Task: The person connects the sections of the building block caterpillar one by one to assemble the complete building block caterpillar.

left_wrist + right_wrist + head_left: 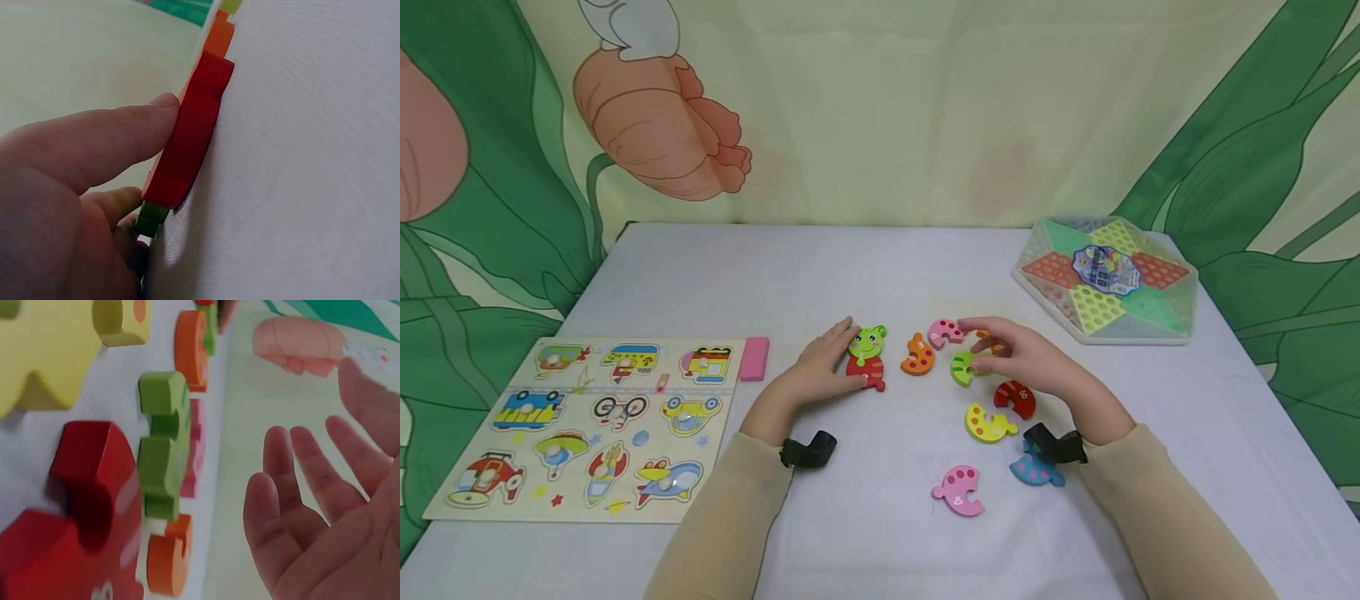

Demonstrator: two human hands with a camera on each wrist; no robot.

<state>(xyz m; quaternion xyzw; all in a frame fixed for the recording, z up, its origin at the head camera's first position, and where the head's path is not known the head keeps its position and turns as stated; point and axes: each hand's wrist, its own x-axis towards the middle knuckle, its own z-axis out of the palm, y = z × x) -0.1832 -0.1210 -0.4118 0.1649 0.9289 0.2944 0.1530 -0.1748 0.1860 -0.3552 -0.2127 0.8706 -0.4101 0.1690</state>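
A green animal-head block sits against a red striped block near the table's middle. My left hand lies at their left side, with fingers by the green head and the thumb touching the red block. Over the pieces to the right hovers my right hand, its fingers spread and bent loosely, holding nothing in the right wrist view. Below and beside it are a green curved block, a pink dotted block and a partly hidden orange block. An orange dotted block lies between the hands.
Nearer me lie a red block, a yellow block, a pink block and a blue block. A vehicle puzzle board is at left, beside a pink bar. A hexagonal game box stands back right.
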